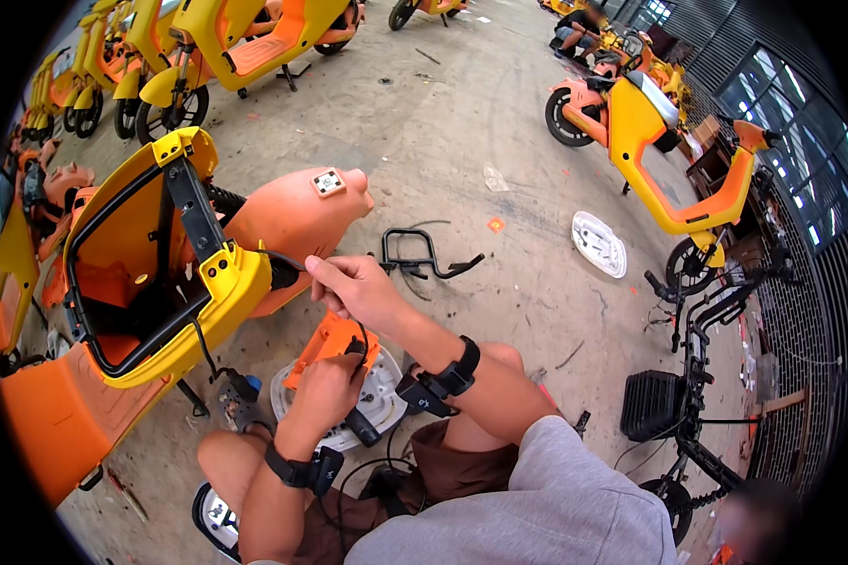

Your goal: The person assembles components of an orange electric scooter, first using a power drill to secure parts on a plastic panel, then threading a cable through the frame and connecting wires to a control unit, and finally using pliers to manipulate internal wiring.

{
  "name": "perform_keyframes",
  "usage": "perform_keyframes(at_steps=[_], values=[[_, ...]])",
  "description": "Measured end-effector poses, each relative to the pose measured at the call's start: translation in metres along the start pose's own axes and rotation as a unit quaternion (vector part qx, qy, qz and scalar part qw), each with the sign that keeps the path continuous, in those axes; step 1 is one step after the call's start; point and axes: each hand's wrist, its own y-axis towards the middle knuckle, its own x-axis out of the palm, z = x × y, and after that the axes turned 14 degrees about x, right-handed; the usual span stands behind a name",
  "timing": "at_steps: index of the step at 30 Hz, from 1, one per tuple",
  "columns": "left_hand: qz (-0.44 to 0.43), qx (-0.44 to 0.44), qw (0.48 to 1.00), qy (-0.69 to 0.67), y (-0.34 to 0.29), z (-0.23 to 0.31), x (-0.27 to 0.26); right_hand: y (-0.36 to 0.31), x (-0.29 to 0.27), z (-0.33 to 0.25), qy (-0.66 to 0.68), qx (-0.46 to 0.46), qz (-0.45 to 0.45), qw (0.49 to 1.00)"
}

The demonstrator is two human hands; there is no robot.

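My right hand (353, 290) pinches a thin black cable (287, 260) beside the yellow rear frame (226, 292) of an orange scooter. Closer to me, my left hand (325, 400) is closed around a black cable (361, 336) whose thicker end shows above the fingers. Below that hand a black cylinder (361, 427) sticks out; whether I grip it too is hidden. Under my hands a white plastic shell (386, 384) lies on the floor, with an orange plastic part (334, 339) on it. The scooter's yellow frame surrounds an uncovered cavity.
A bent black metal rack (410, 252) and a white cover (598, 243) lie on the floor ahead. Yellow scooters (254, 56) line the far left; another scooter (641, 141) and a stripped black frame (693, 377) stand right. A person (579, 33) crouches far off.
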Motion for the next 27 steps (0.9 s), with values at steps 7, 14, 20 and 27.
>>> perform_keyframes(at_steps=[7, 14, 20, 27], values=[[0.018, 0.027, 0.999, -0.023, 0.005, 0.007, -0.002, -0.002, 0.0, 0.002, -0.077, -0.001, -0.006, 0.997], [0.15, 0.113, 0.98, -0.062, 0.008, 0.002, 0.006, -0.019, 0.002, -0.017, -0.059, 0.018, -0.029, 0.998], [0.086, 0.011, 0.995, -0.046, -0.006, -0.035, 0.026, -0.033, 0.011, -0.022, -0.054, -0.061, -0.095, 0.992], [0.035, -0.076, 0.994, -0.063, -0.019, -0.063, 0.04, -0.031, 0.005, -0.021, -0.092, -0.134, -0.139, 0.977]])
